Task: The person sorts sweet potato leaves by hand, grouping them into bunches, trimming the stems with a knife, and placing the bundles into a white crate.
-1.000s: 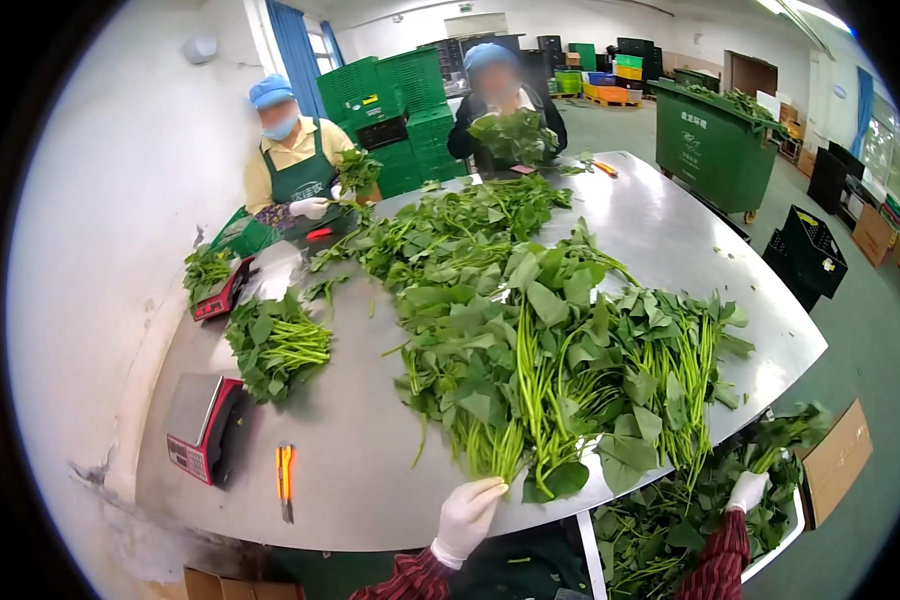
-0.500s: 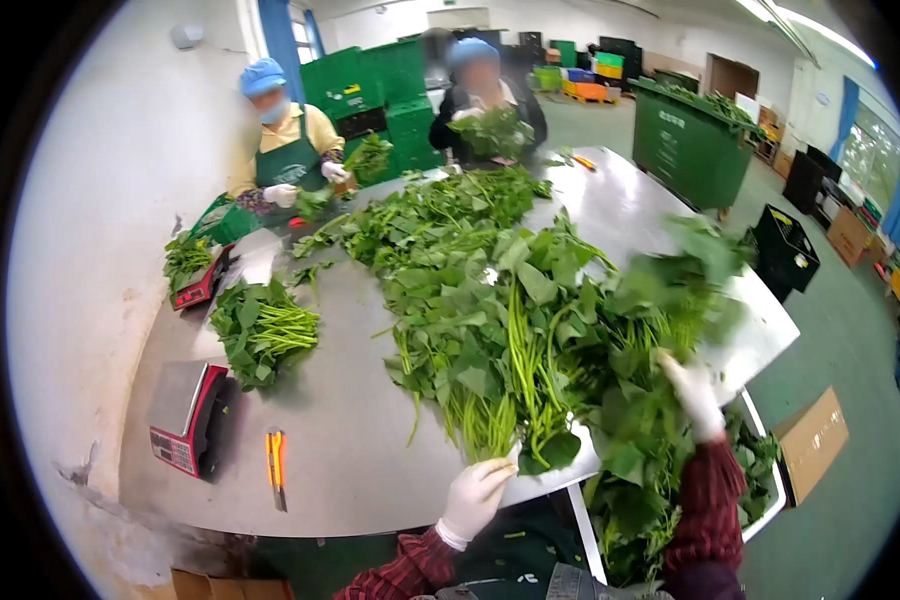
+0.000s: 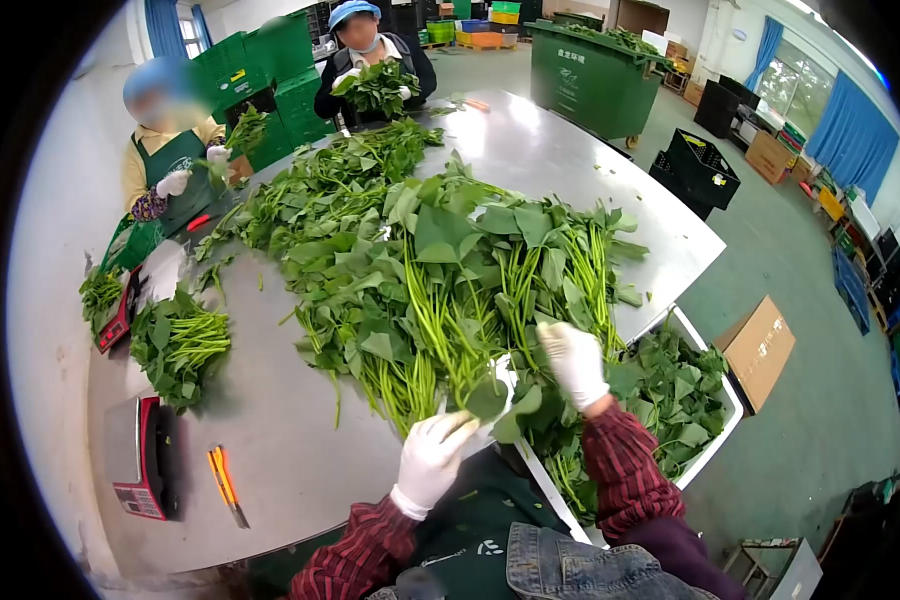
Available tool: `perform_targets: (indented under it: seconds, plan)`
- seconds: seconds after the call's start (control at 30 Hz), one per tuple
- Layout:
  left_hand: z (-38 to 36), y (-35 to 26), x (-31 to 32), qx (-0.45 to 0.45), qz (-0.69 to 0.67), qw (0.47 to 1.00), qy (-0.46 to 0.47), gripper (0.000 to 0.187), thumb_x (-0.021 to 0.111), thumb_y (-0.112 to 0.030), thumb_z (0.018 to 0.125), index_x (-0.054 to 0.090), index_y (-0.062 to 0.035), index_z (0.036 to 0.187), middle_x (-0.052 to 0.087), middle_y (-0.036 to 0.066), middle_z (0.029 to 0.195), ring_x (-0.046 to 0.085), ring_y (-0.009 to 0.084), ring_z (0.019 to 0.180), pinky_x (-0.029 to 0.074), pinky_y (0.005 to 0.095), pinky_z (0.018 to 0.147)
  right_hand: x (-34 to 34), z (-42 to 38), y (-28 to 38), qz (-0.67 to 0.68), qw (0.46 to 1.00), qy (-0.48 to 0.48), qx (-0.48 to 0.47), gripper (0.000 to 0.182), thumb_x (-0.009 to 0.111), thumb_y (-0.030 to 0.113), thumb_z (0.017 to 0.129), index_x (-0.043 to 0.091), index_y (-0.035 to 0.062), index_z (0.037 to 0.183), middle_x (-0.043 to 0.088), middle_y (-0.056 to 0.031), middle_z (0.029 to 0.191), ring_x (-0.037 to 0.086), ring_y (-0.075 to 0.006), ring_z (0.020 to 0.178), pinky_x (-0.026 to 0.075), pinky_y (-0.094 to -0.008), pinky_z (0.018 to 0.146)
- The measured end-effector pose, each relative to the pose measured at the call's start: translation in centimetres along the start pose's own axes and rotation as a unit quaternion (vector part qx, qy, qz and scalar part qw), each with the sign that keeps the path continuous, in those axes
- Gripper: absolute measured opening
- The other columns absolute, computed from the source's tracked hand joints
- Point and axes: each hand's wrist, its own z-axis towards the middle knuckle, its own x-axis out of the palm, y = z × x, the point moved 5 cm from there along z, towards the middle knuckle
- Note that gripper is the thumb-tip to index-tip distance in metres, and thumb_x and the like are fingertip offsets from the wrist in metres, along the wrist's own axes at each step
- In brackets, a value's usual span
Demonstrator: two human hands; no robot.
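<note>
Now, head view: right hand [image 3: 575, 365], at four o'clock, has left the white crate [image 3: 736, 410] for the greens [image 3: 370, 300], centre towards twelve; more stems within reach, seemingly. Fingers bunched, grasp unclear. Left hand [image 3: 430, 462], six, against a loose leaf [image 3: 487, 399], grip unclear. Knife [image 3: 224, 480], scale [image 3: 128, 440]: eight. Leaves crowd the near edge.

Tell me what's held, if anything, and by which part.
Cannot be told: the left hand is by the ends of stems, the right hand over leafy greens; neither grip shows clearly.
</note>
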Motion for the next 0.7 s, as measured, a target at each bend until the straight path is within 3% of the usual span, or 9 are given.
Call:
perform_targets:
  seconds: [0.07,0.2,0.27,0.4,0.43,0.5,0.57,0.67,0.7]
  plan:
    - [1.1,-0.5,1.8,-0.075,-0.008,0.997,0.005,0.026,0.061,-0.005,0.075,0.063,-0.0076,0.102,0.06,0.01,0.103,0.057,0.0284,0.09,0.045,0.0365,0.079,4.1,0.2,0.7,-0.166,0.978,0.124,-0.01,0.042,0.057,0.042,0.085,0.058,0.0061,0.064,0.058,-0.0152,0.059,0.06,-0.0321,0.057,0.047,-0.0401,0.053]
    - [-1.2,-0.3,11.1,-0.072,0.042,0.978,0.19,0.028,0.054,-0.006,0.077,0.057,-0.0068,0.105,0.055,0.01,0.103,0.055,0.0274,0.092,0.049,0.0341,0.074,8.7,0.6,-2.7,-0.172,0.957,0.233,-0.006,0.036,0.064,0.039,0.077,0.067,0.004,0.067,0.062,-0.0169,0.063,0.062,-0.0338,0.062,0.049,-0.0417,0.058]
    - [-1.0,-1.8,12.7,0.015,0.013,0.993,0.119,0.029,0.051,-0.005,0.073,0.056,-0.0037,0.101,0.053,0.011,0.093,0.055,0.026,0.089,0.049,0.035,0.071,7.2,1.3,-3.5,-0.163,0.963,0.212,0.024,0.037,0.063,0.039,0.078,0.065,0.0045,0.066,0.061,-0.0168,0.064,0.062,-0.0344,0.063,0.049,-0.0419,0.059]
    - [0.5,-3.6,16.8,0.049,-0.024,0.965,0.256,0.025,0.049,-0.005,0.074,0.055,-0.0037,0.098,0.053,0.012,0.098,0.054,0.0279,0.093,0.047,0.0344,0.079,-0.3,2.6,-3.1,0.098,0.975,0.163,0.11,0.043,0.059,0.041,0.085,0.059,0.0019,0.068,0.058,-0.0168,0.06,0.06,-0.0299,0.058,0.045,-0.0362,0.054]
    - [0.1,-4.3,17.4,0.096,-0.031,0.961,0.259,0.026,0.049,-0.005,0.074,0.056,-0.0043,0.1,0.054,0.011,0.1,0.054,0.0273,0.093,0.046,0.0351,0.079,-2.7,2.4,-1.7,0.189,0.944,0.178,0.202,0.042,0.057,0.039,0.088,0.058,0.0012,0.069,0.053,-0.0126,0.055,0.053,-0.021,0.049,0.042,-0.0326,0.051]
    - [-1.5,-5.4,18.3,0.178,0.028,0.927,0.33,0.029,0.051,-0.008,0.075,0.057,-0.0081,0.104,0.055,0.009,0.103,0.055,0.0246,0.094,0.045,0.0356,0.078,-5.1,1.9,-3.2,0.232,0.939,0.139,0.211,0.039,0.055,0.035,0.09,0.061,0.0007,0.074,0.044,-0.0017,0.052,0.039,-0.0097,0.045,0.035,-0.0275,0.046]
    - [-3.5,-4.7,17.2,0.161,0.062,0.906,0.387,0.028,0.056,-0.018,0.077,0.058,-0.0137,0.104,0.057,0.007,0.098,0.055,0.0227,0.09,0.043,0.0354,0.076,-8.8,1.0,-2.7,0.294,0.921,0.106,0.232,0.032,0.053,0.03,0.092,0.065,0.0022,0.082,0.042,0.0031,0.053,0.037,-0.0055,0.046,0.032,-0.0236,0.044]
    - [-6.1,-2.0,13.7,0.139,0.076,0.921,0.355,0.03,0.058,-0.034,0.081,0.058,-0.0119,0.1,0.057,0.006,0.094,0.055,0.0247,0.086,0.046,0.037,0.069,-10.4,-0.5,-6.2,0.26,0.935,0.027,0.24,0.027,0.052,0.026,0.093,0.065,0.0033,0.089,0.044,0.0034,0.054,0.037,-0.0047,0.046,0.033,-0.0237,0.043]
    - [-7.9,-0.7,13.9,0.125,0.09,0.906,0.394,0.029,0.058,-0.035,0.081,0.058,-0.0109,0.097,0.056,0.007,0.093,0.057,0.0242,0.082,0.047,0.0361,0.065,-10.3,-1.1,-7.4,0.271,0.931,0.003,0.244,0.021,0.054,0.022,0.092,0.063,0.0037,0.09,0.046,-0.002,0.052,0.039,-0.0105,0.043,0.035,-0.0271,0.043]
